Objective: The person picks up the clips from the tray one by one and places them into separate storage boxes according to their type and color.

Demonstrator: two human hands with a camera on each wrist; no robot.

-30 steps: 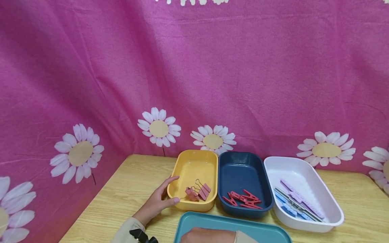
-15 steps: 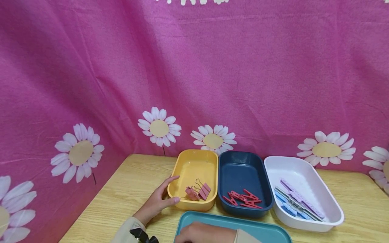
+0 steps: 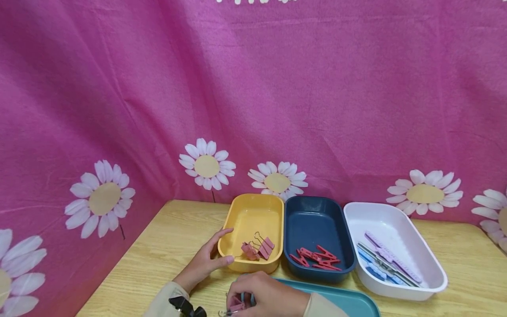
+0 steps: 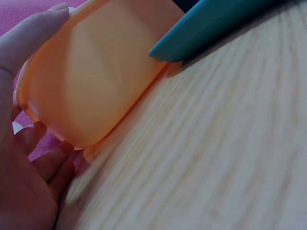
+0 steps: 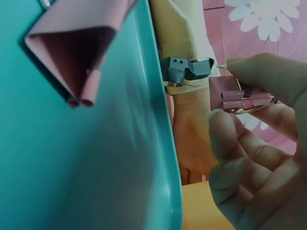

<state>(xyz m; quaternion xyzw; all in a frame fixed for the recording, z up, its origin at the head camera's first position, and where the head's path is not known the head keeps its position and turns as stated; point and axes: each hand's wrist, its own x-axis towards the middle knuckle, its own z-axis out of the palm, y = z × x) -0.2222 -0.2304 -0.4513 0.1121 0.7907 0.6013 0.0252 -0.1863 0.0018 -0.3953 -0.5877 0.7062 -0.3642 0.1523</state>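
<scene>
My left hand [image 3: 202,266] holds the near left corner of the yellow bin [image 3: 253,213], its thumb by the near rim and its fingers along the left side. Pink binder clips [image 3: 257,250] lie inside that bin. Over the left end of the teal tray [image 3: 336,295], my right hand [image 3: 271,294] pinches a pink binder clip [image 5: 224,91] between thumb and fingers; whether it is just one is hard to tell. Another pink binder clip [image 5: 79,45] lies on the tray in the right wrist view. The head view cuts off the tray's near part.
Right of the yellow bin, a dark blue bin [image 3: 313,209] contains several red clothespins [image 3: 317,257]. Beyond it stands a white bin [image 3: 396,218] with long, thin purple, grey and blue strips [image 3: 390,259]. A pink flowered cloth [image 3: 317,88] hangs behind the wooden table [image 3: 130,273].
My right hand has risen from the tray and shifted slightly toward the yellow bin, a pink binder clip now visible in its fingers. The left hand has stayed at the bin.
</scene>
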